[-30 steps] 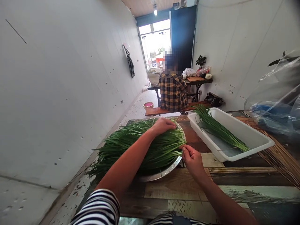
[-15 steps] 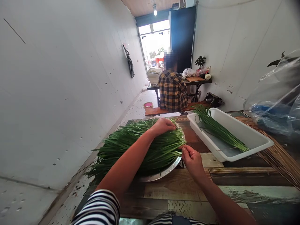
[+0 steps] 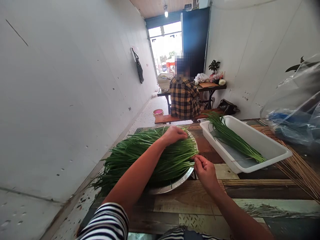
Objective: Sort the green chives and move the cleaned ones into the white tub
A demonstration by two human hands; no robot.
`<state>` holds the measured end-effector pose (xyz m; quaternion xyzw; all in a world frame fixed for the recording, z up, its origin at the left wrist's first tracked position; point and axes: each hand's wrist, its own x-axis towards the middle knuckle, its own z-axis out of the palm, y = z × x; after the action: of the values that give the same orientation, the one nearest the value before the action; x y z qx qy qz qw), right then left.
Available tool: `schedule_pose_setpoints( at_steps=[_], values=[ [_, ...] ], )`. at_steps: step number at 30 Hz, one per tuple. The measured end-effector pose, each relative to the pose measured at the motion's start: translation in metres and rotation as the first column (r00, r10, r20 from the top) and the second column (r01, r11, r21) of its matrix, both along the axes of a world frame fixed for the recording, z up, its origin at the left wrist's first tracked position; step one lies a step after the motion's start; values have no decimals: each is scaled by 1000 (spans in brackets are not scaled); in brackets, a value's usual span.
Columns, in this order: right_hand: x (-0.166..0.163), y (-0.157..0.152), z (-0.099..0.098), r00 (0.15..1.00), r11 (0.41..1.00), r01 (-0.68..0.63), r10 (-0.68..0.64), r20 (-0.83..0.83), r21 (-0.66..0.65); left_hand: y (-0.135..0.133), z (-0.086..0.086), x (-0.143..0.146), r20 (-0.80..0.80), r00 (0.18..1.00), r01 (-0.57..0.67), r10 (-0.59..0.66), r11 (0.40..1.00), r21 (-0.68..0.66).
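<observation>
Long green garlic chives [image 3: 130, 150] lie heaped on a round metal tray [image 3: 176, 184], their pale stem ends to the right and their leaves hanging over the left side. My left hand [image 3: 175, 134] rests over the far part of the heap, its fingers closed in a pinch at the chives near the stem ends. At the tray's right rim my right hand [image 3: 205, 170] is closed, thumb and forefinger pressed together against the stem tips. What lies between those fingertips is too small to make out.
Right of the tray stands a white plastic tub [image 3: 265, 163] holding a bundle of chives [image 3: 237, 141]. Thin brown sticks [image 3: 297, 170] and a clear plastic bag [image 3: 292, 110] lie farther right. A person in a plaid shirt [image 3: 184, 98] sits on a bench ahead.
Both hands stay almost where they were, still closed at the chives. The view has shifted only very slightly.
</observation>
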<state>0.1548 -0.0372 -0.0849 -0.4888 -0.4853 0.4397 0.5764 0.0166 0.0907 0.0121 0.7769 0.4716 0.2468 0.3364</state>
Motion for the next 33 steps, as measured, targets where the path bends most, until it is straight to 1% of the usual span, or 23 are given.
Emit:
schedule_pose_setpoints(
  at_steps=[7, 12, 16, 18, 21, 24, 27, 33],
  values=[
    [1, 0, -2, 1000, 1000, 0, 0, 13, -5, -2, 2, 0, 10, 1000, -18, 18, 1000, -26],
    [2, 2, -7, 999, 1000, 1, -2, 33, 6, -2, 2, 1, 18, 1000, -15, 15, 1000, -12],
    [2, 2, -8, 1000, 1000, -4, 4, 31, 15, -4, 3, 1, 21, 999, -25, 25, 1000, -7],
    [2, 1, -6, 999, 1000, -5, 4, 37, 16, -5, 6, 0, 17, 1000, -14, 14, 1000, -2],
    [2, 0, -4, 999, 1000, -4, 4, 39, 10, -7, 10, -3, 7, 999, 34, -34, 999, -11],
    [1, -1, -1, 1000, 1000, -10, 10, 21, 4, -7, 10, -5, 22, 998, 58, -58, 998, -21],
    [0, -1, 2, 1000, 1000, -9, 8, 26, 2, -6, 8, -6, 13, 999, 48, -48, 999, 1],
    [1, -3, 4, 997, 1000, -3, 2, 75, 11, -7, 8, -4, -79, 996, 40, -34, 997, 72]
  ],
)
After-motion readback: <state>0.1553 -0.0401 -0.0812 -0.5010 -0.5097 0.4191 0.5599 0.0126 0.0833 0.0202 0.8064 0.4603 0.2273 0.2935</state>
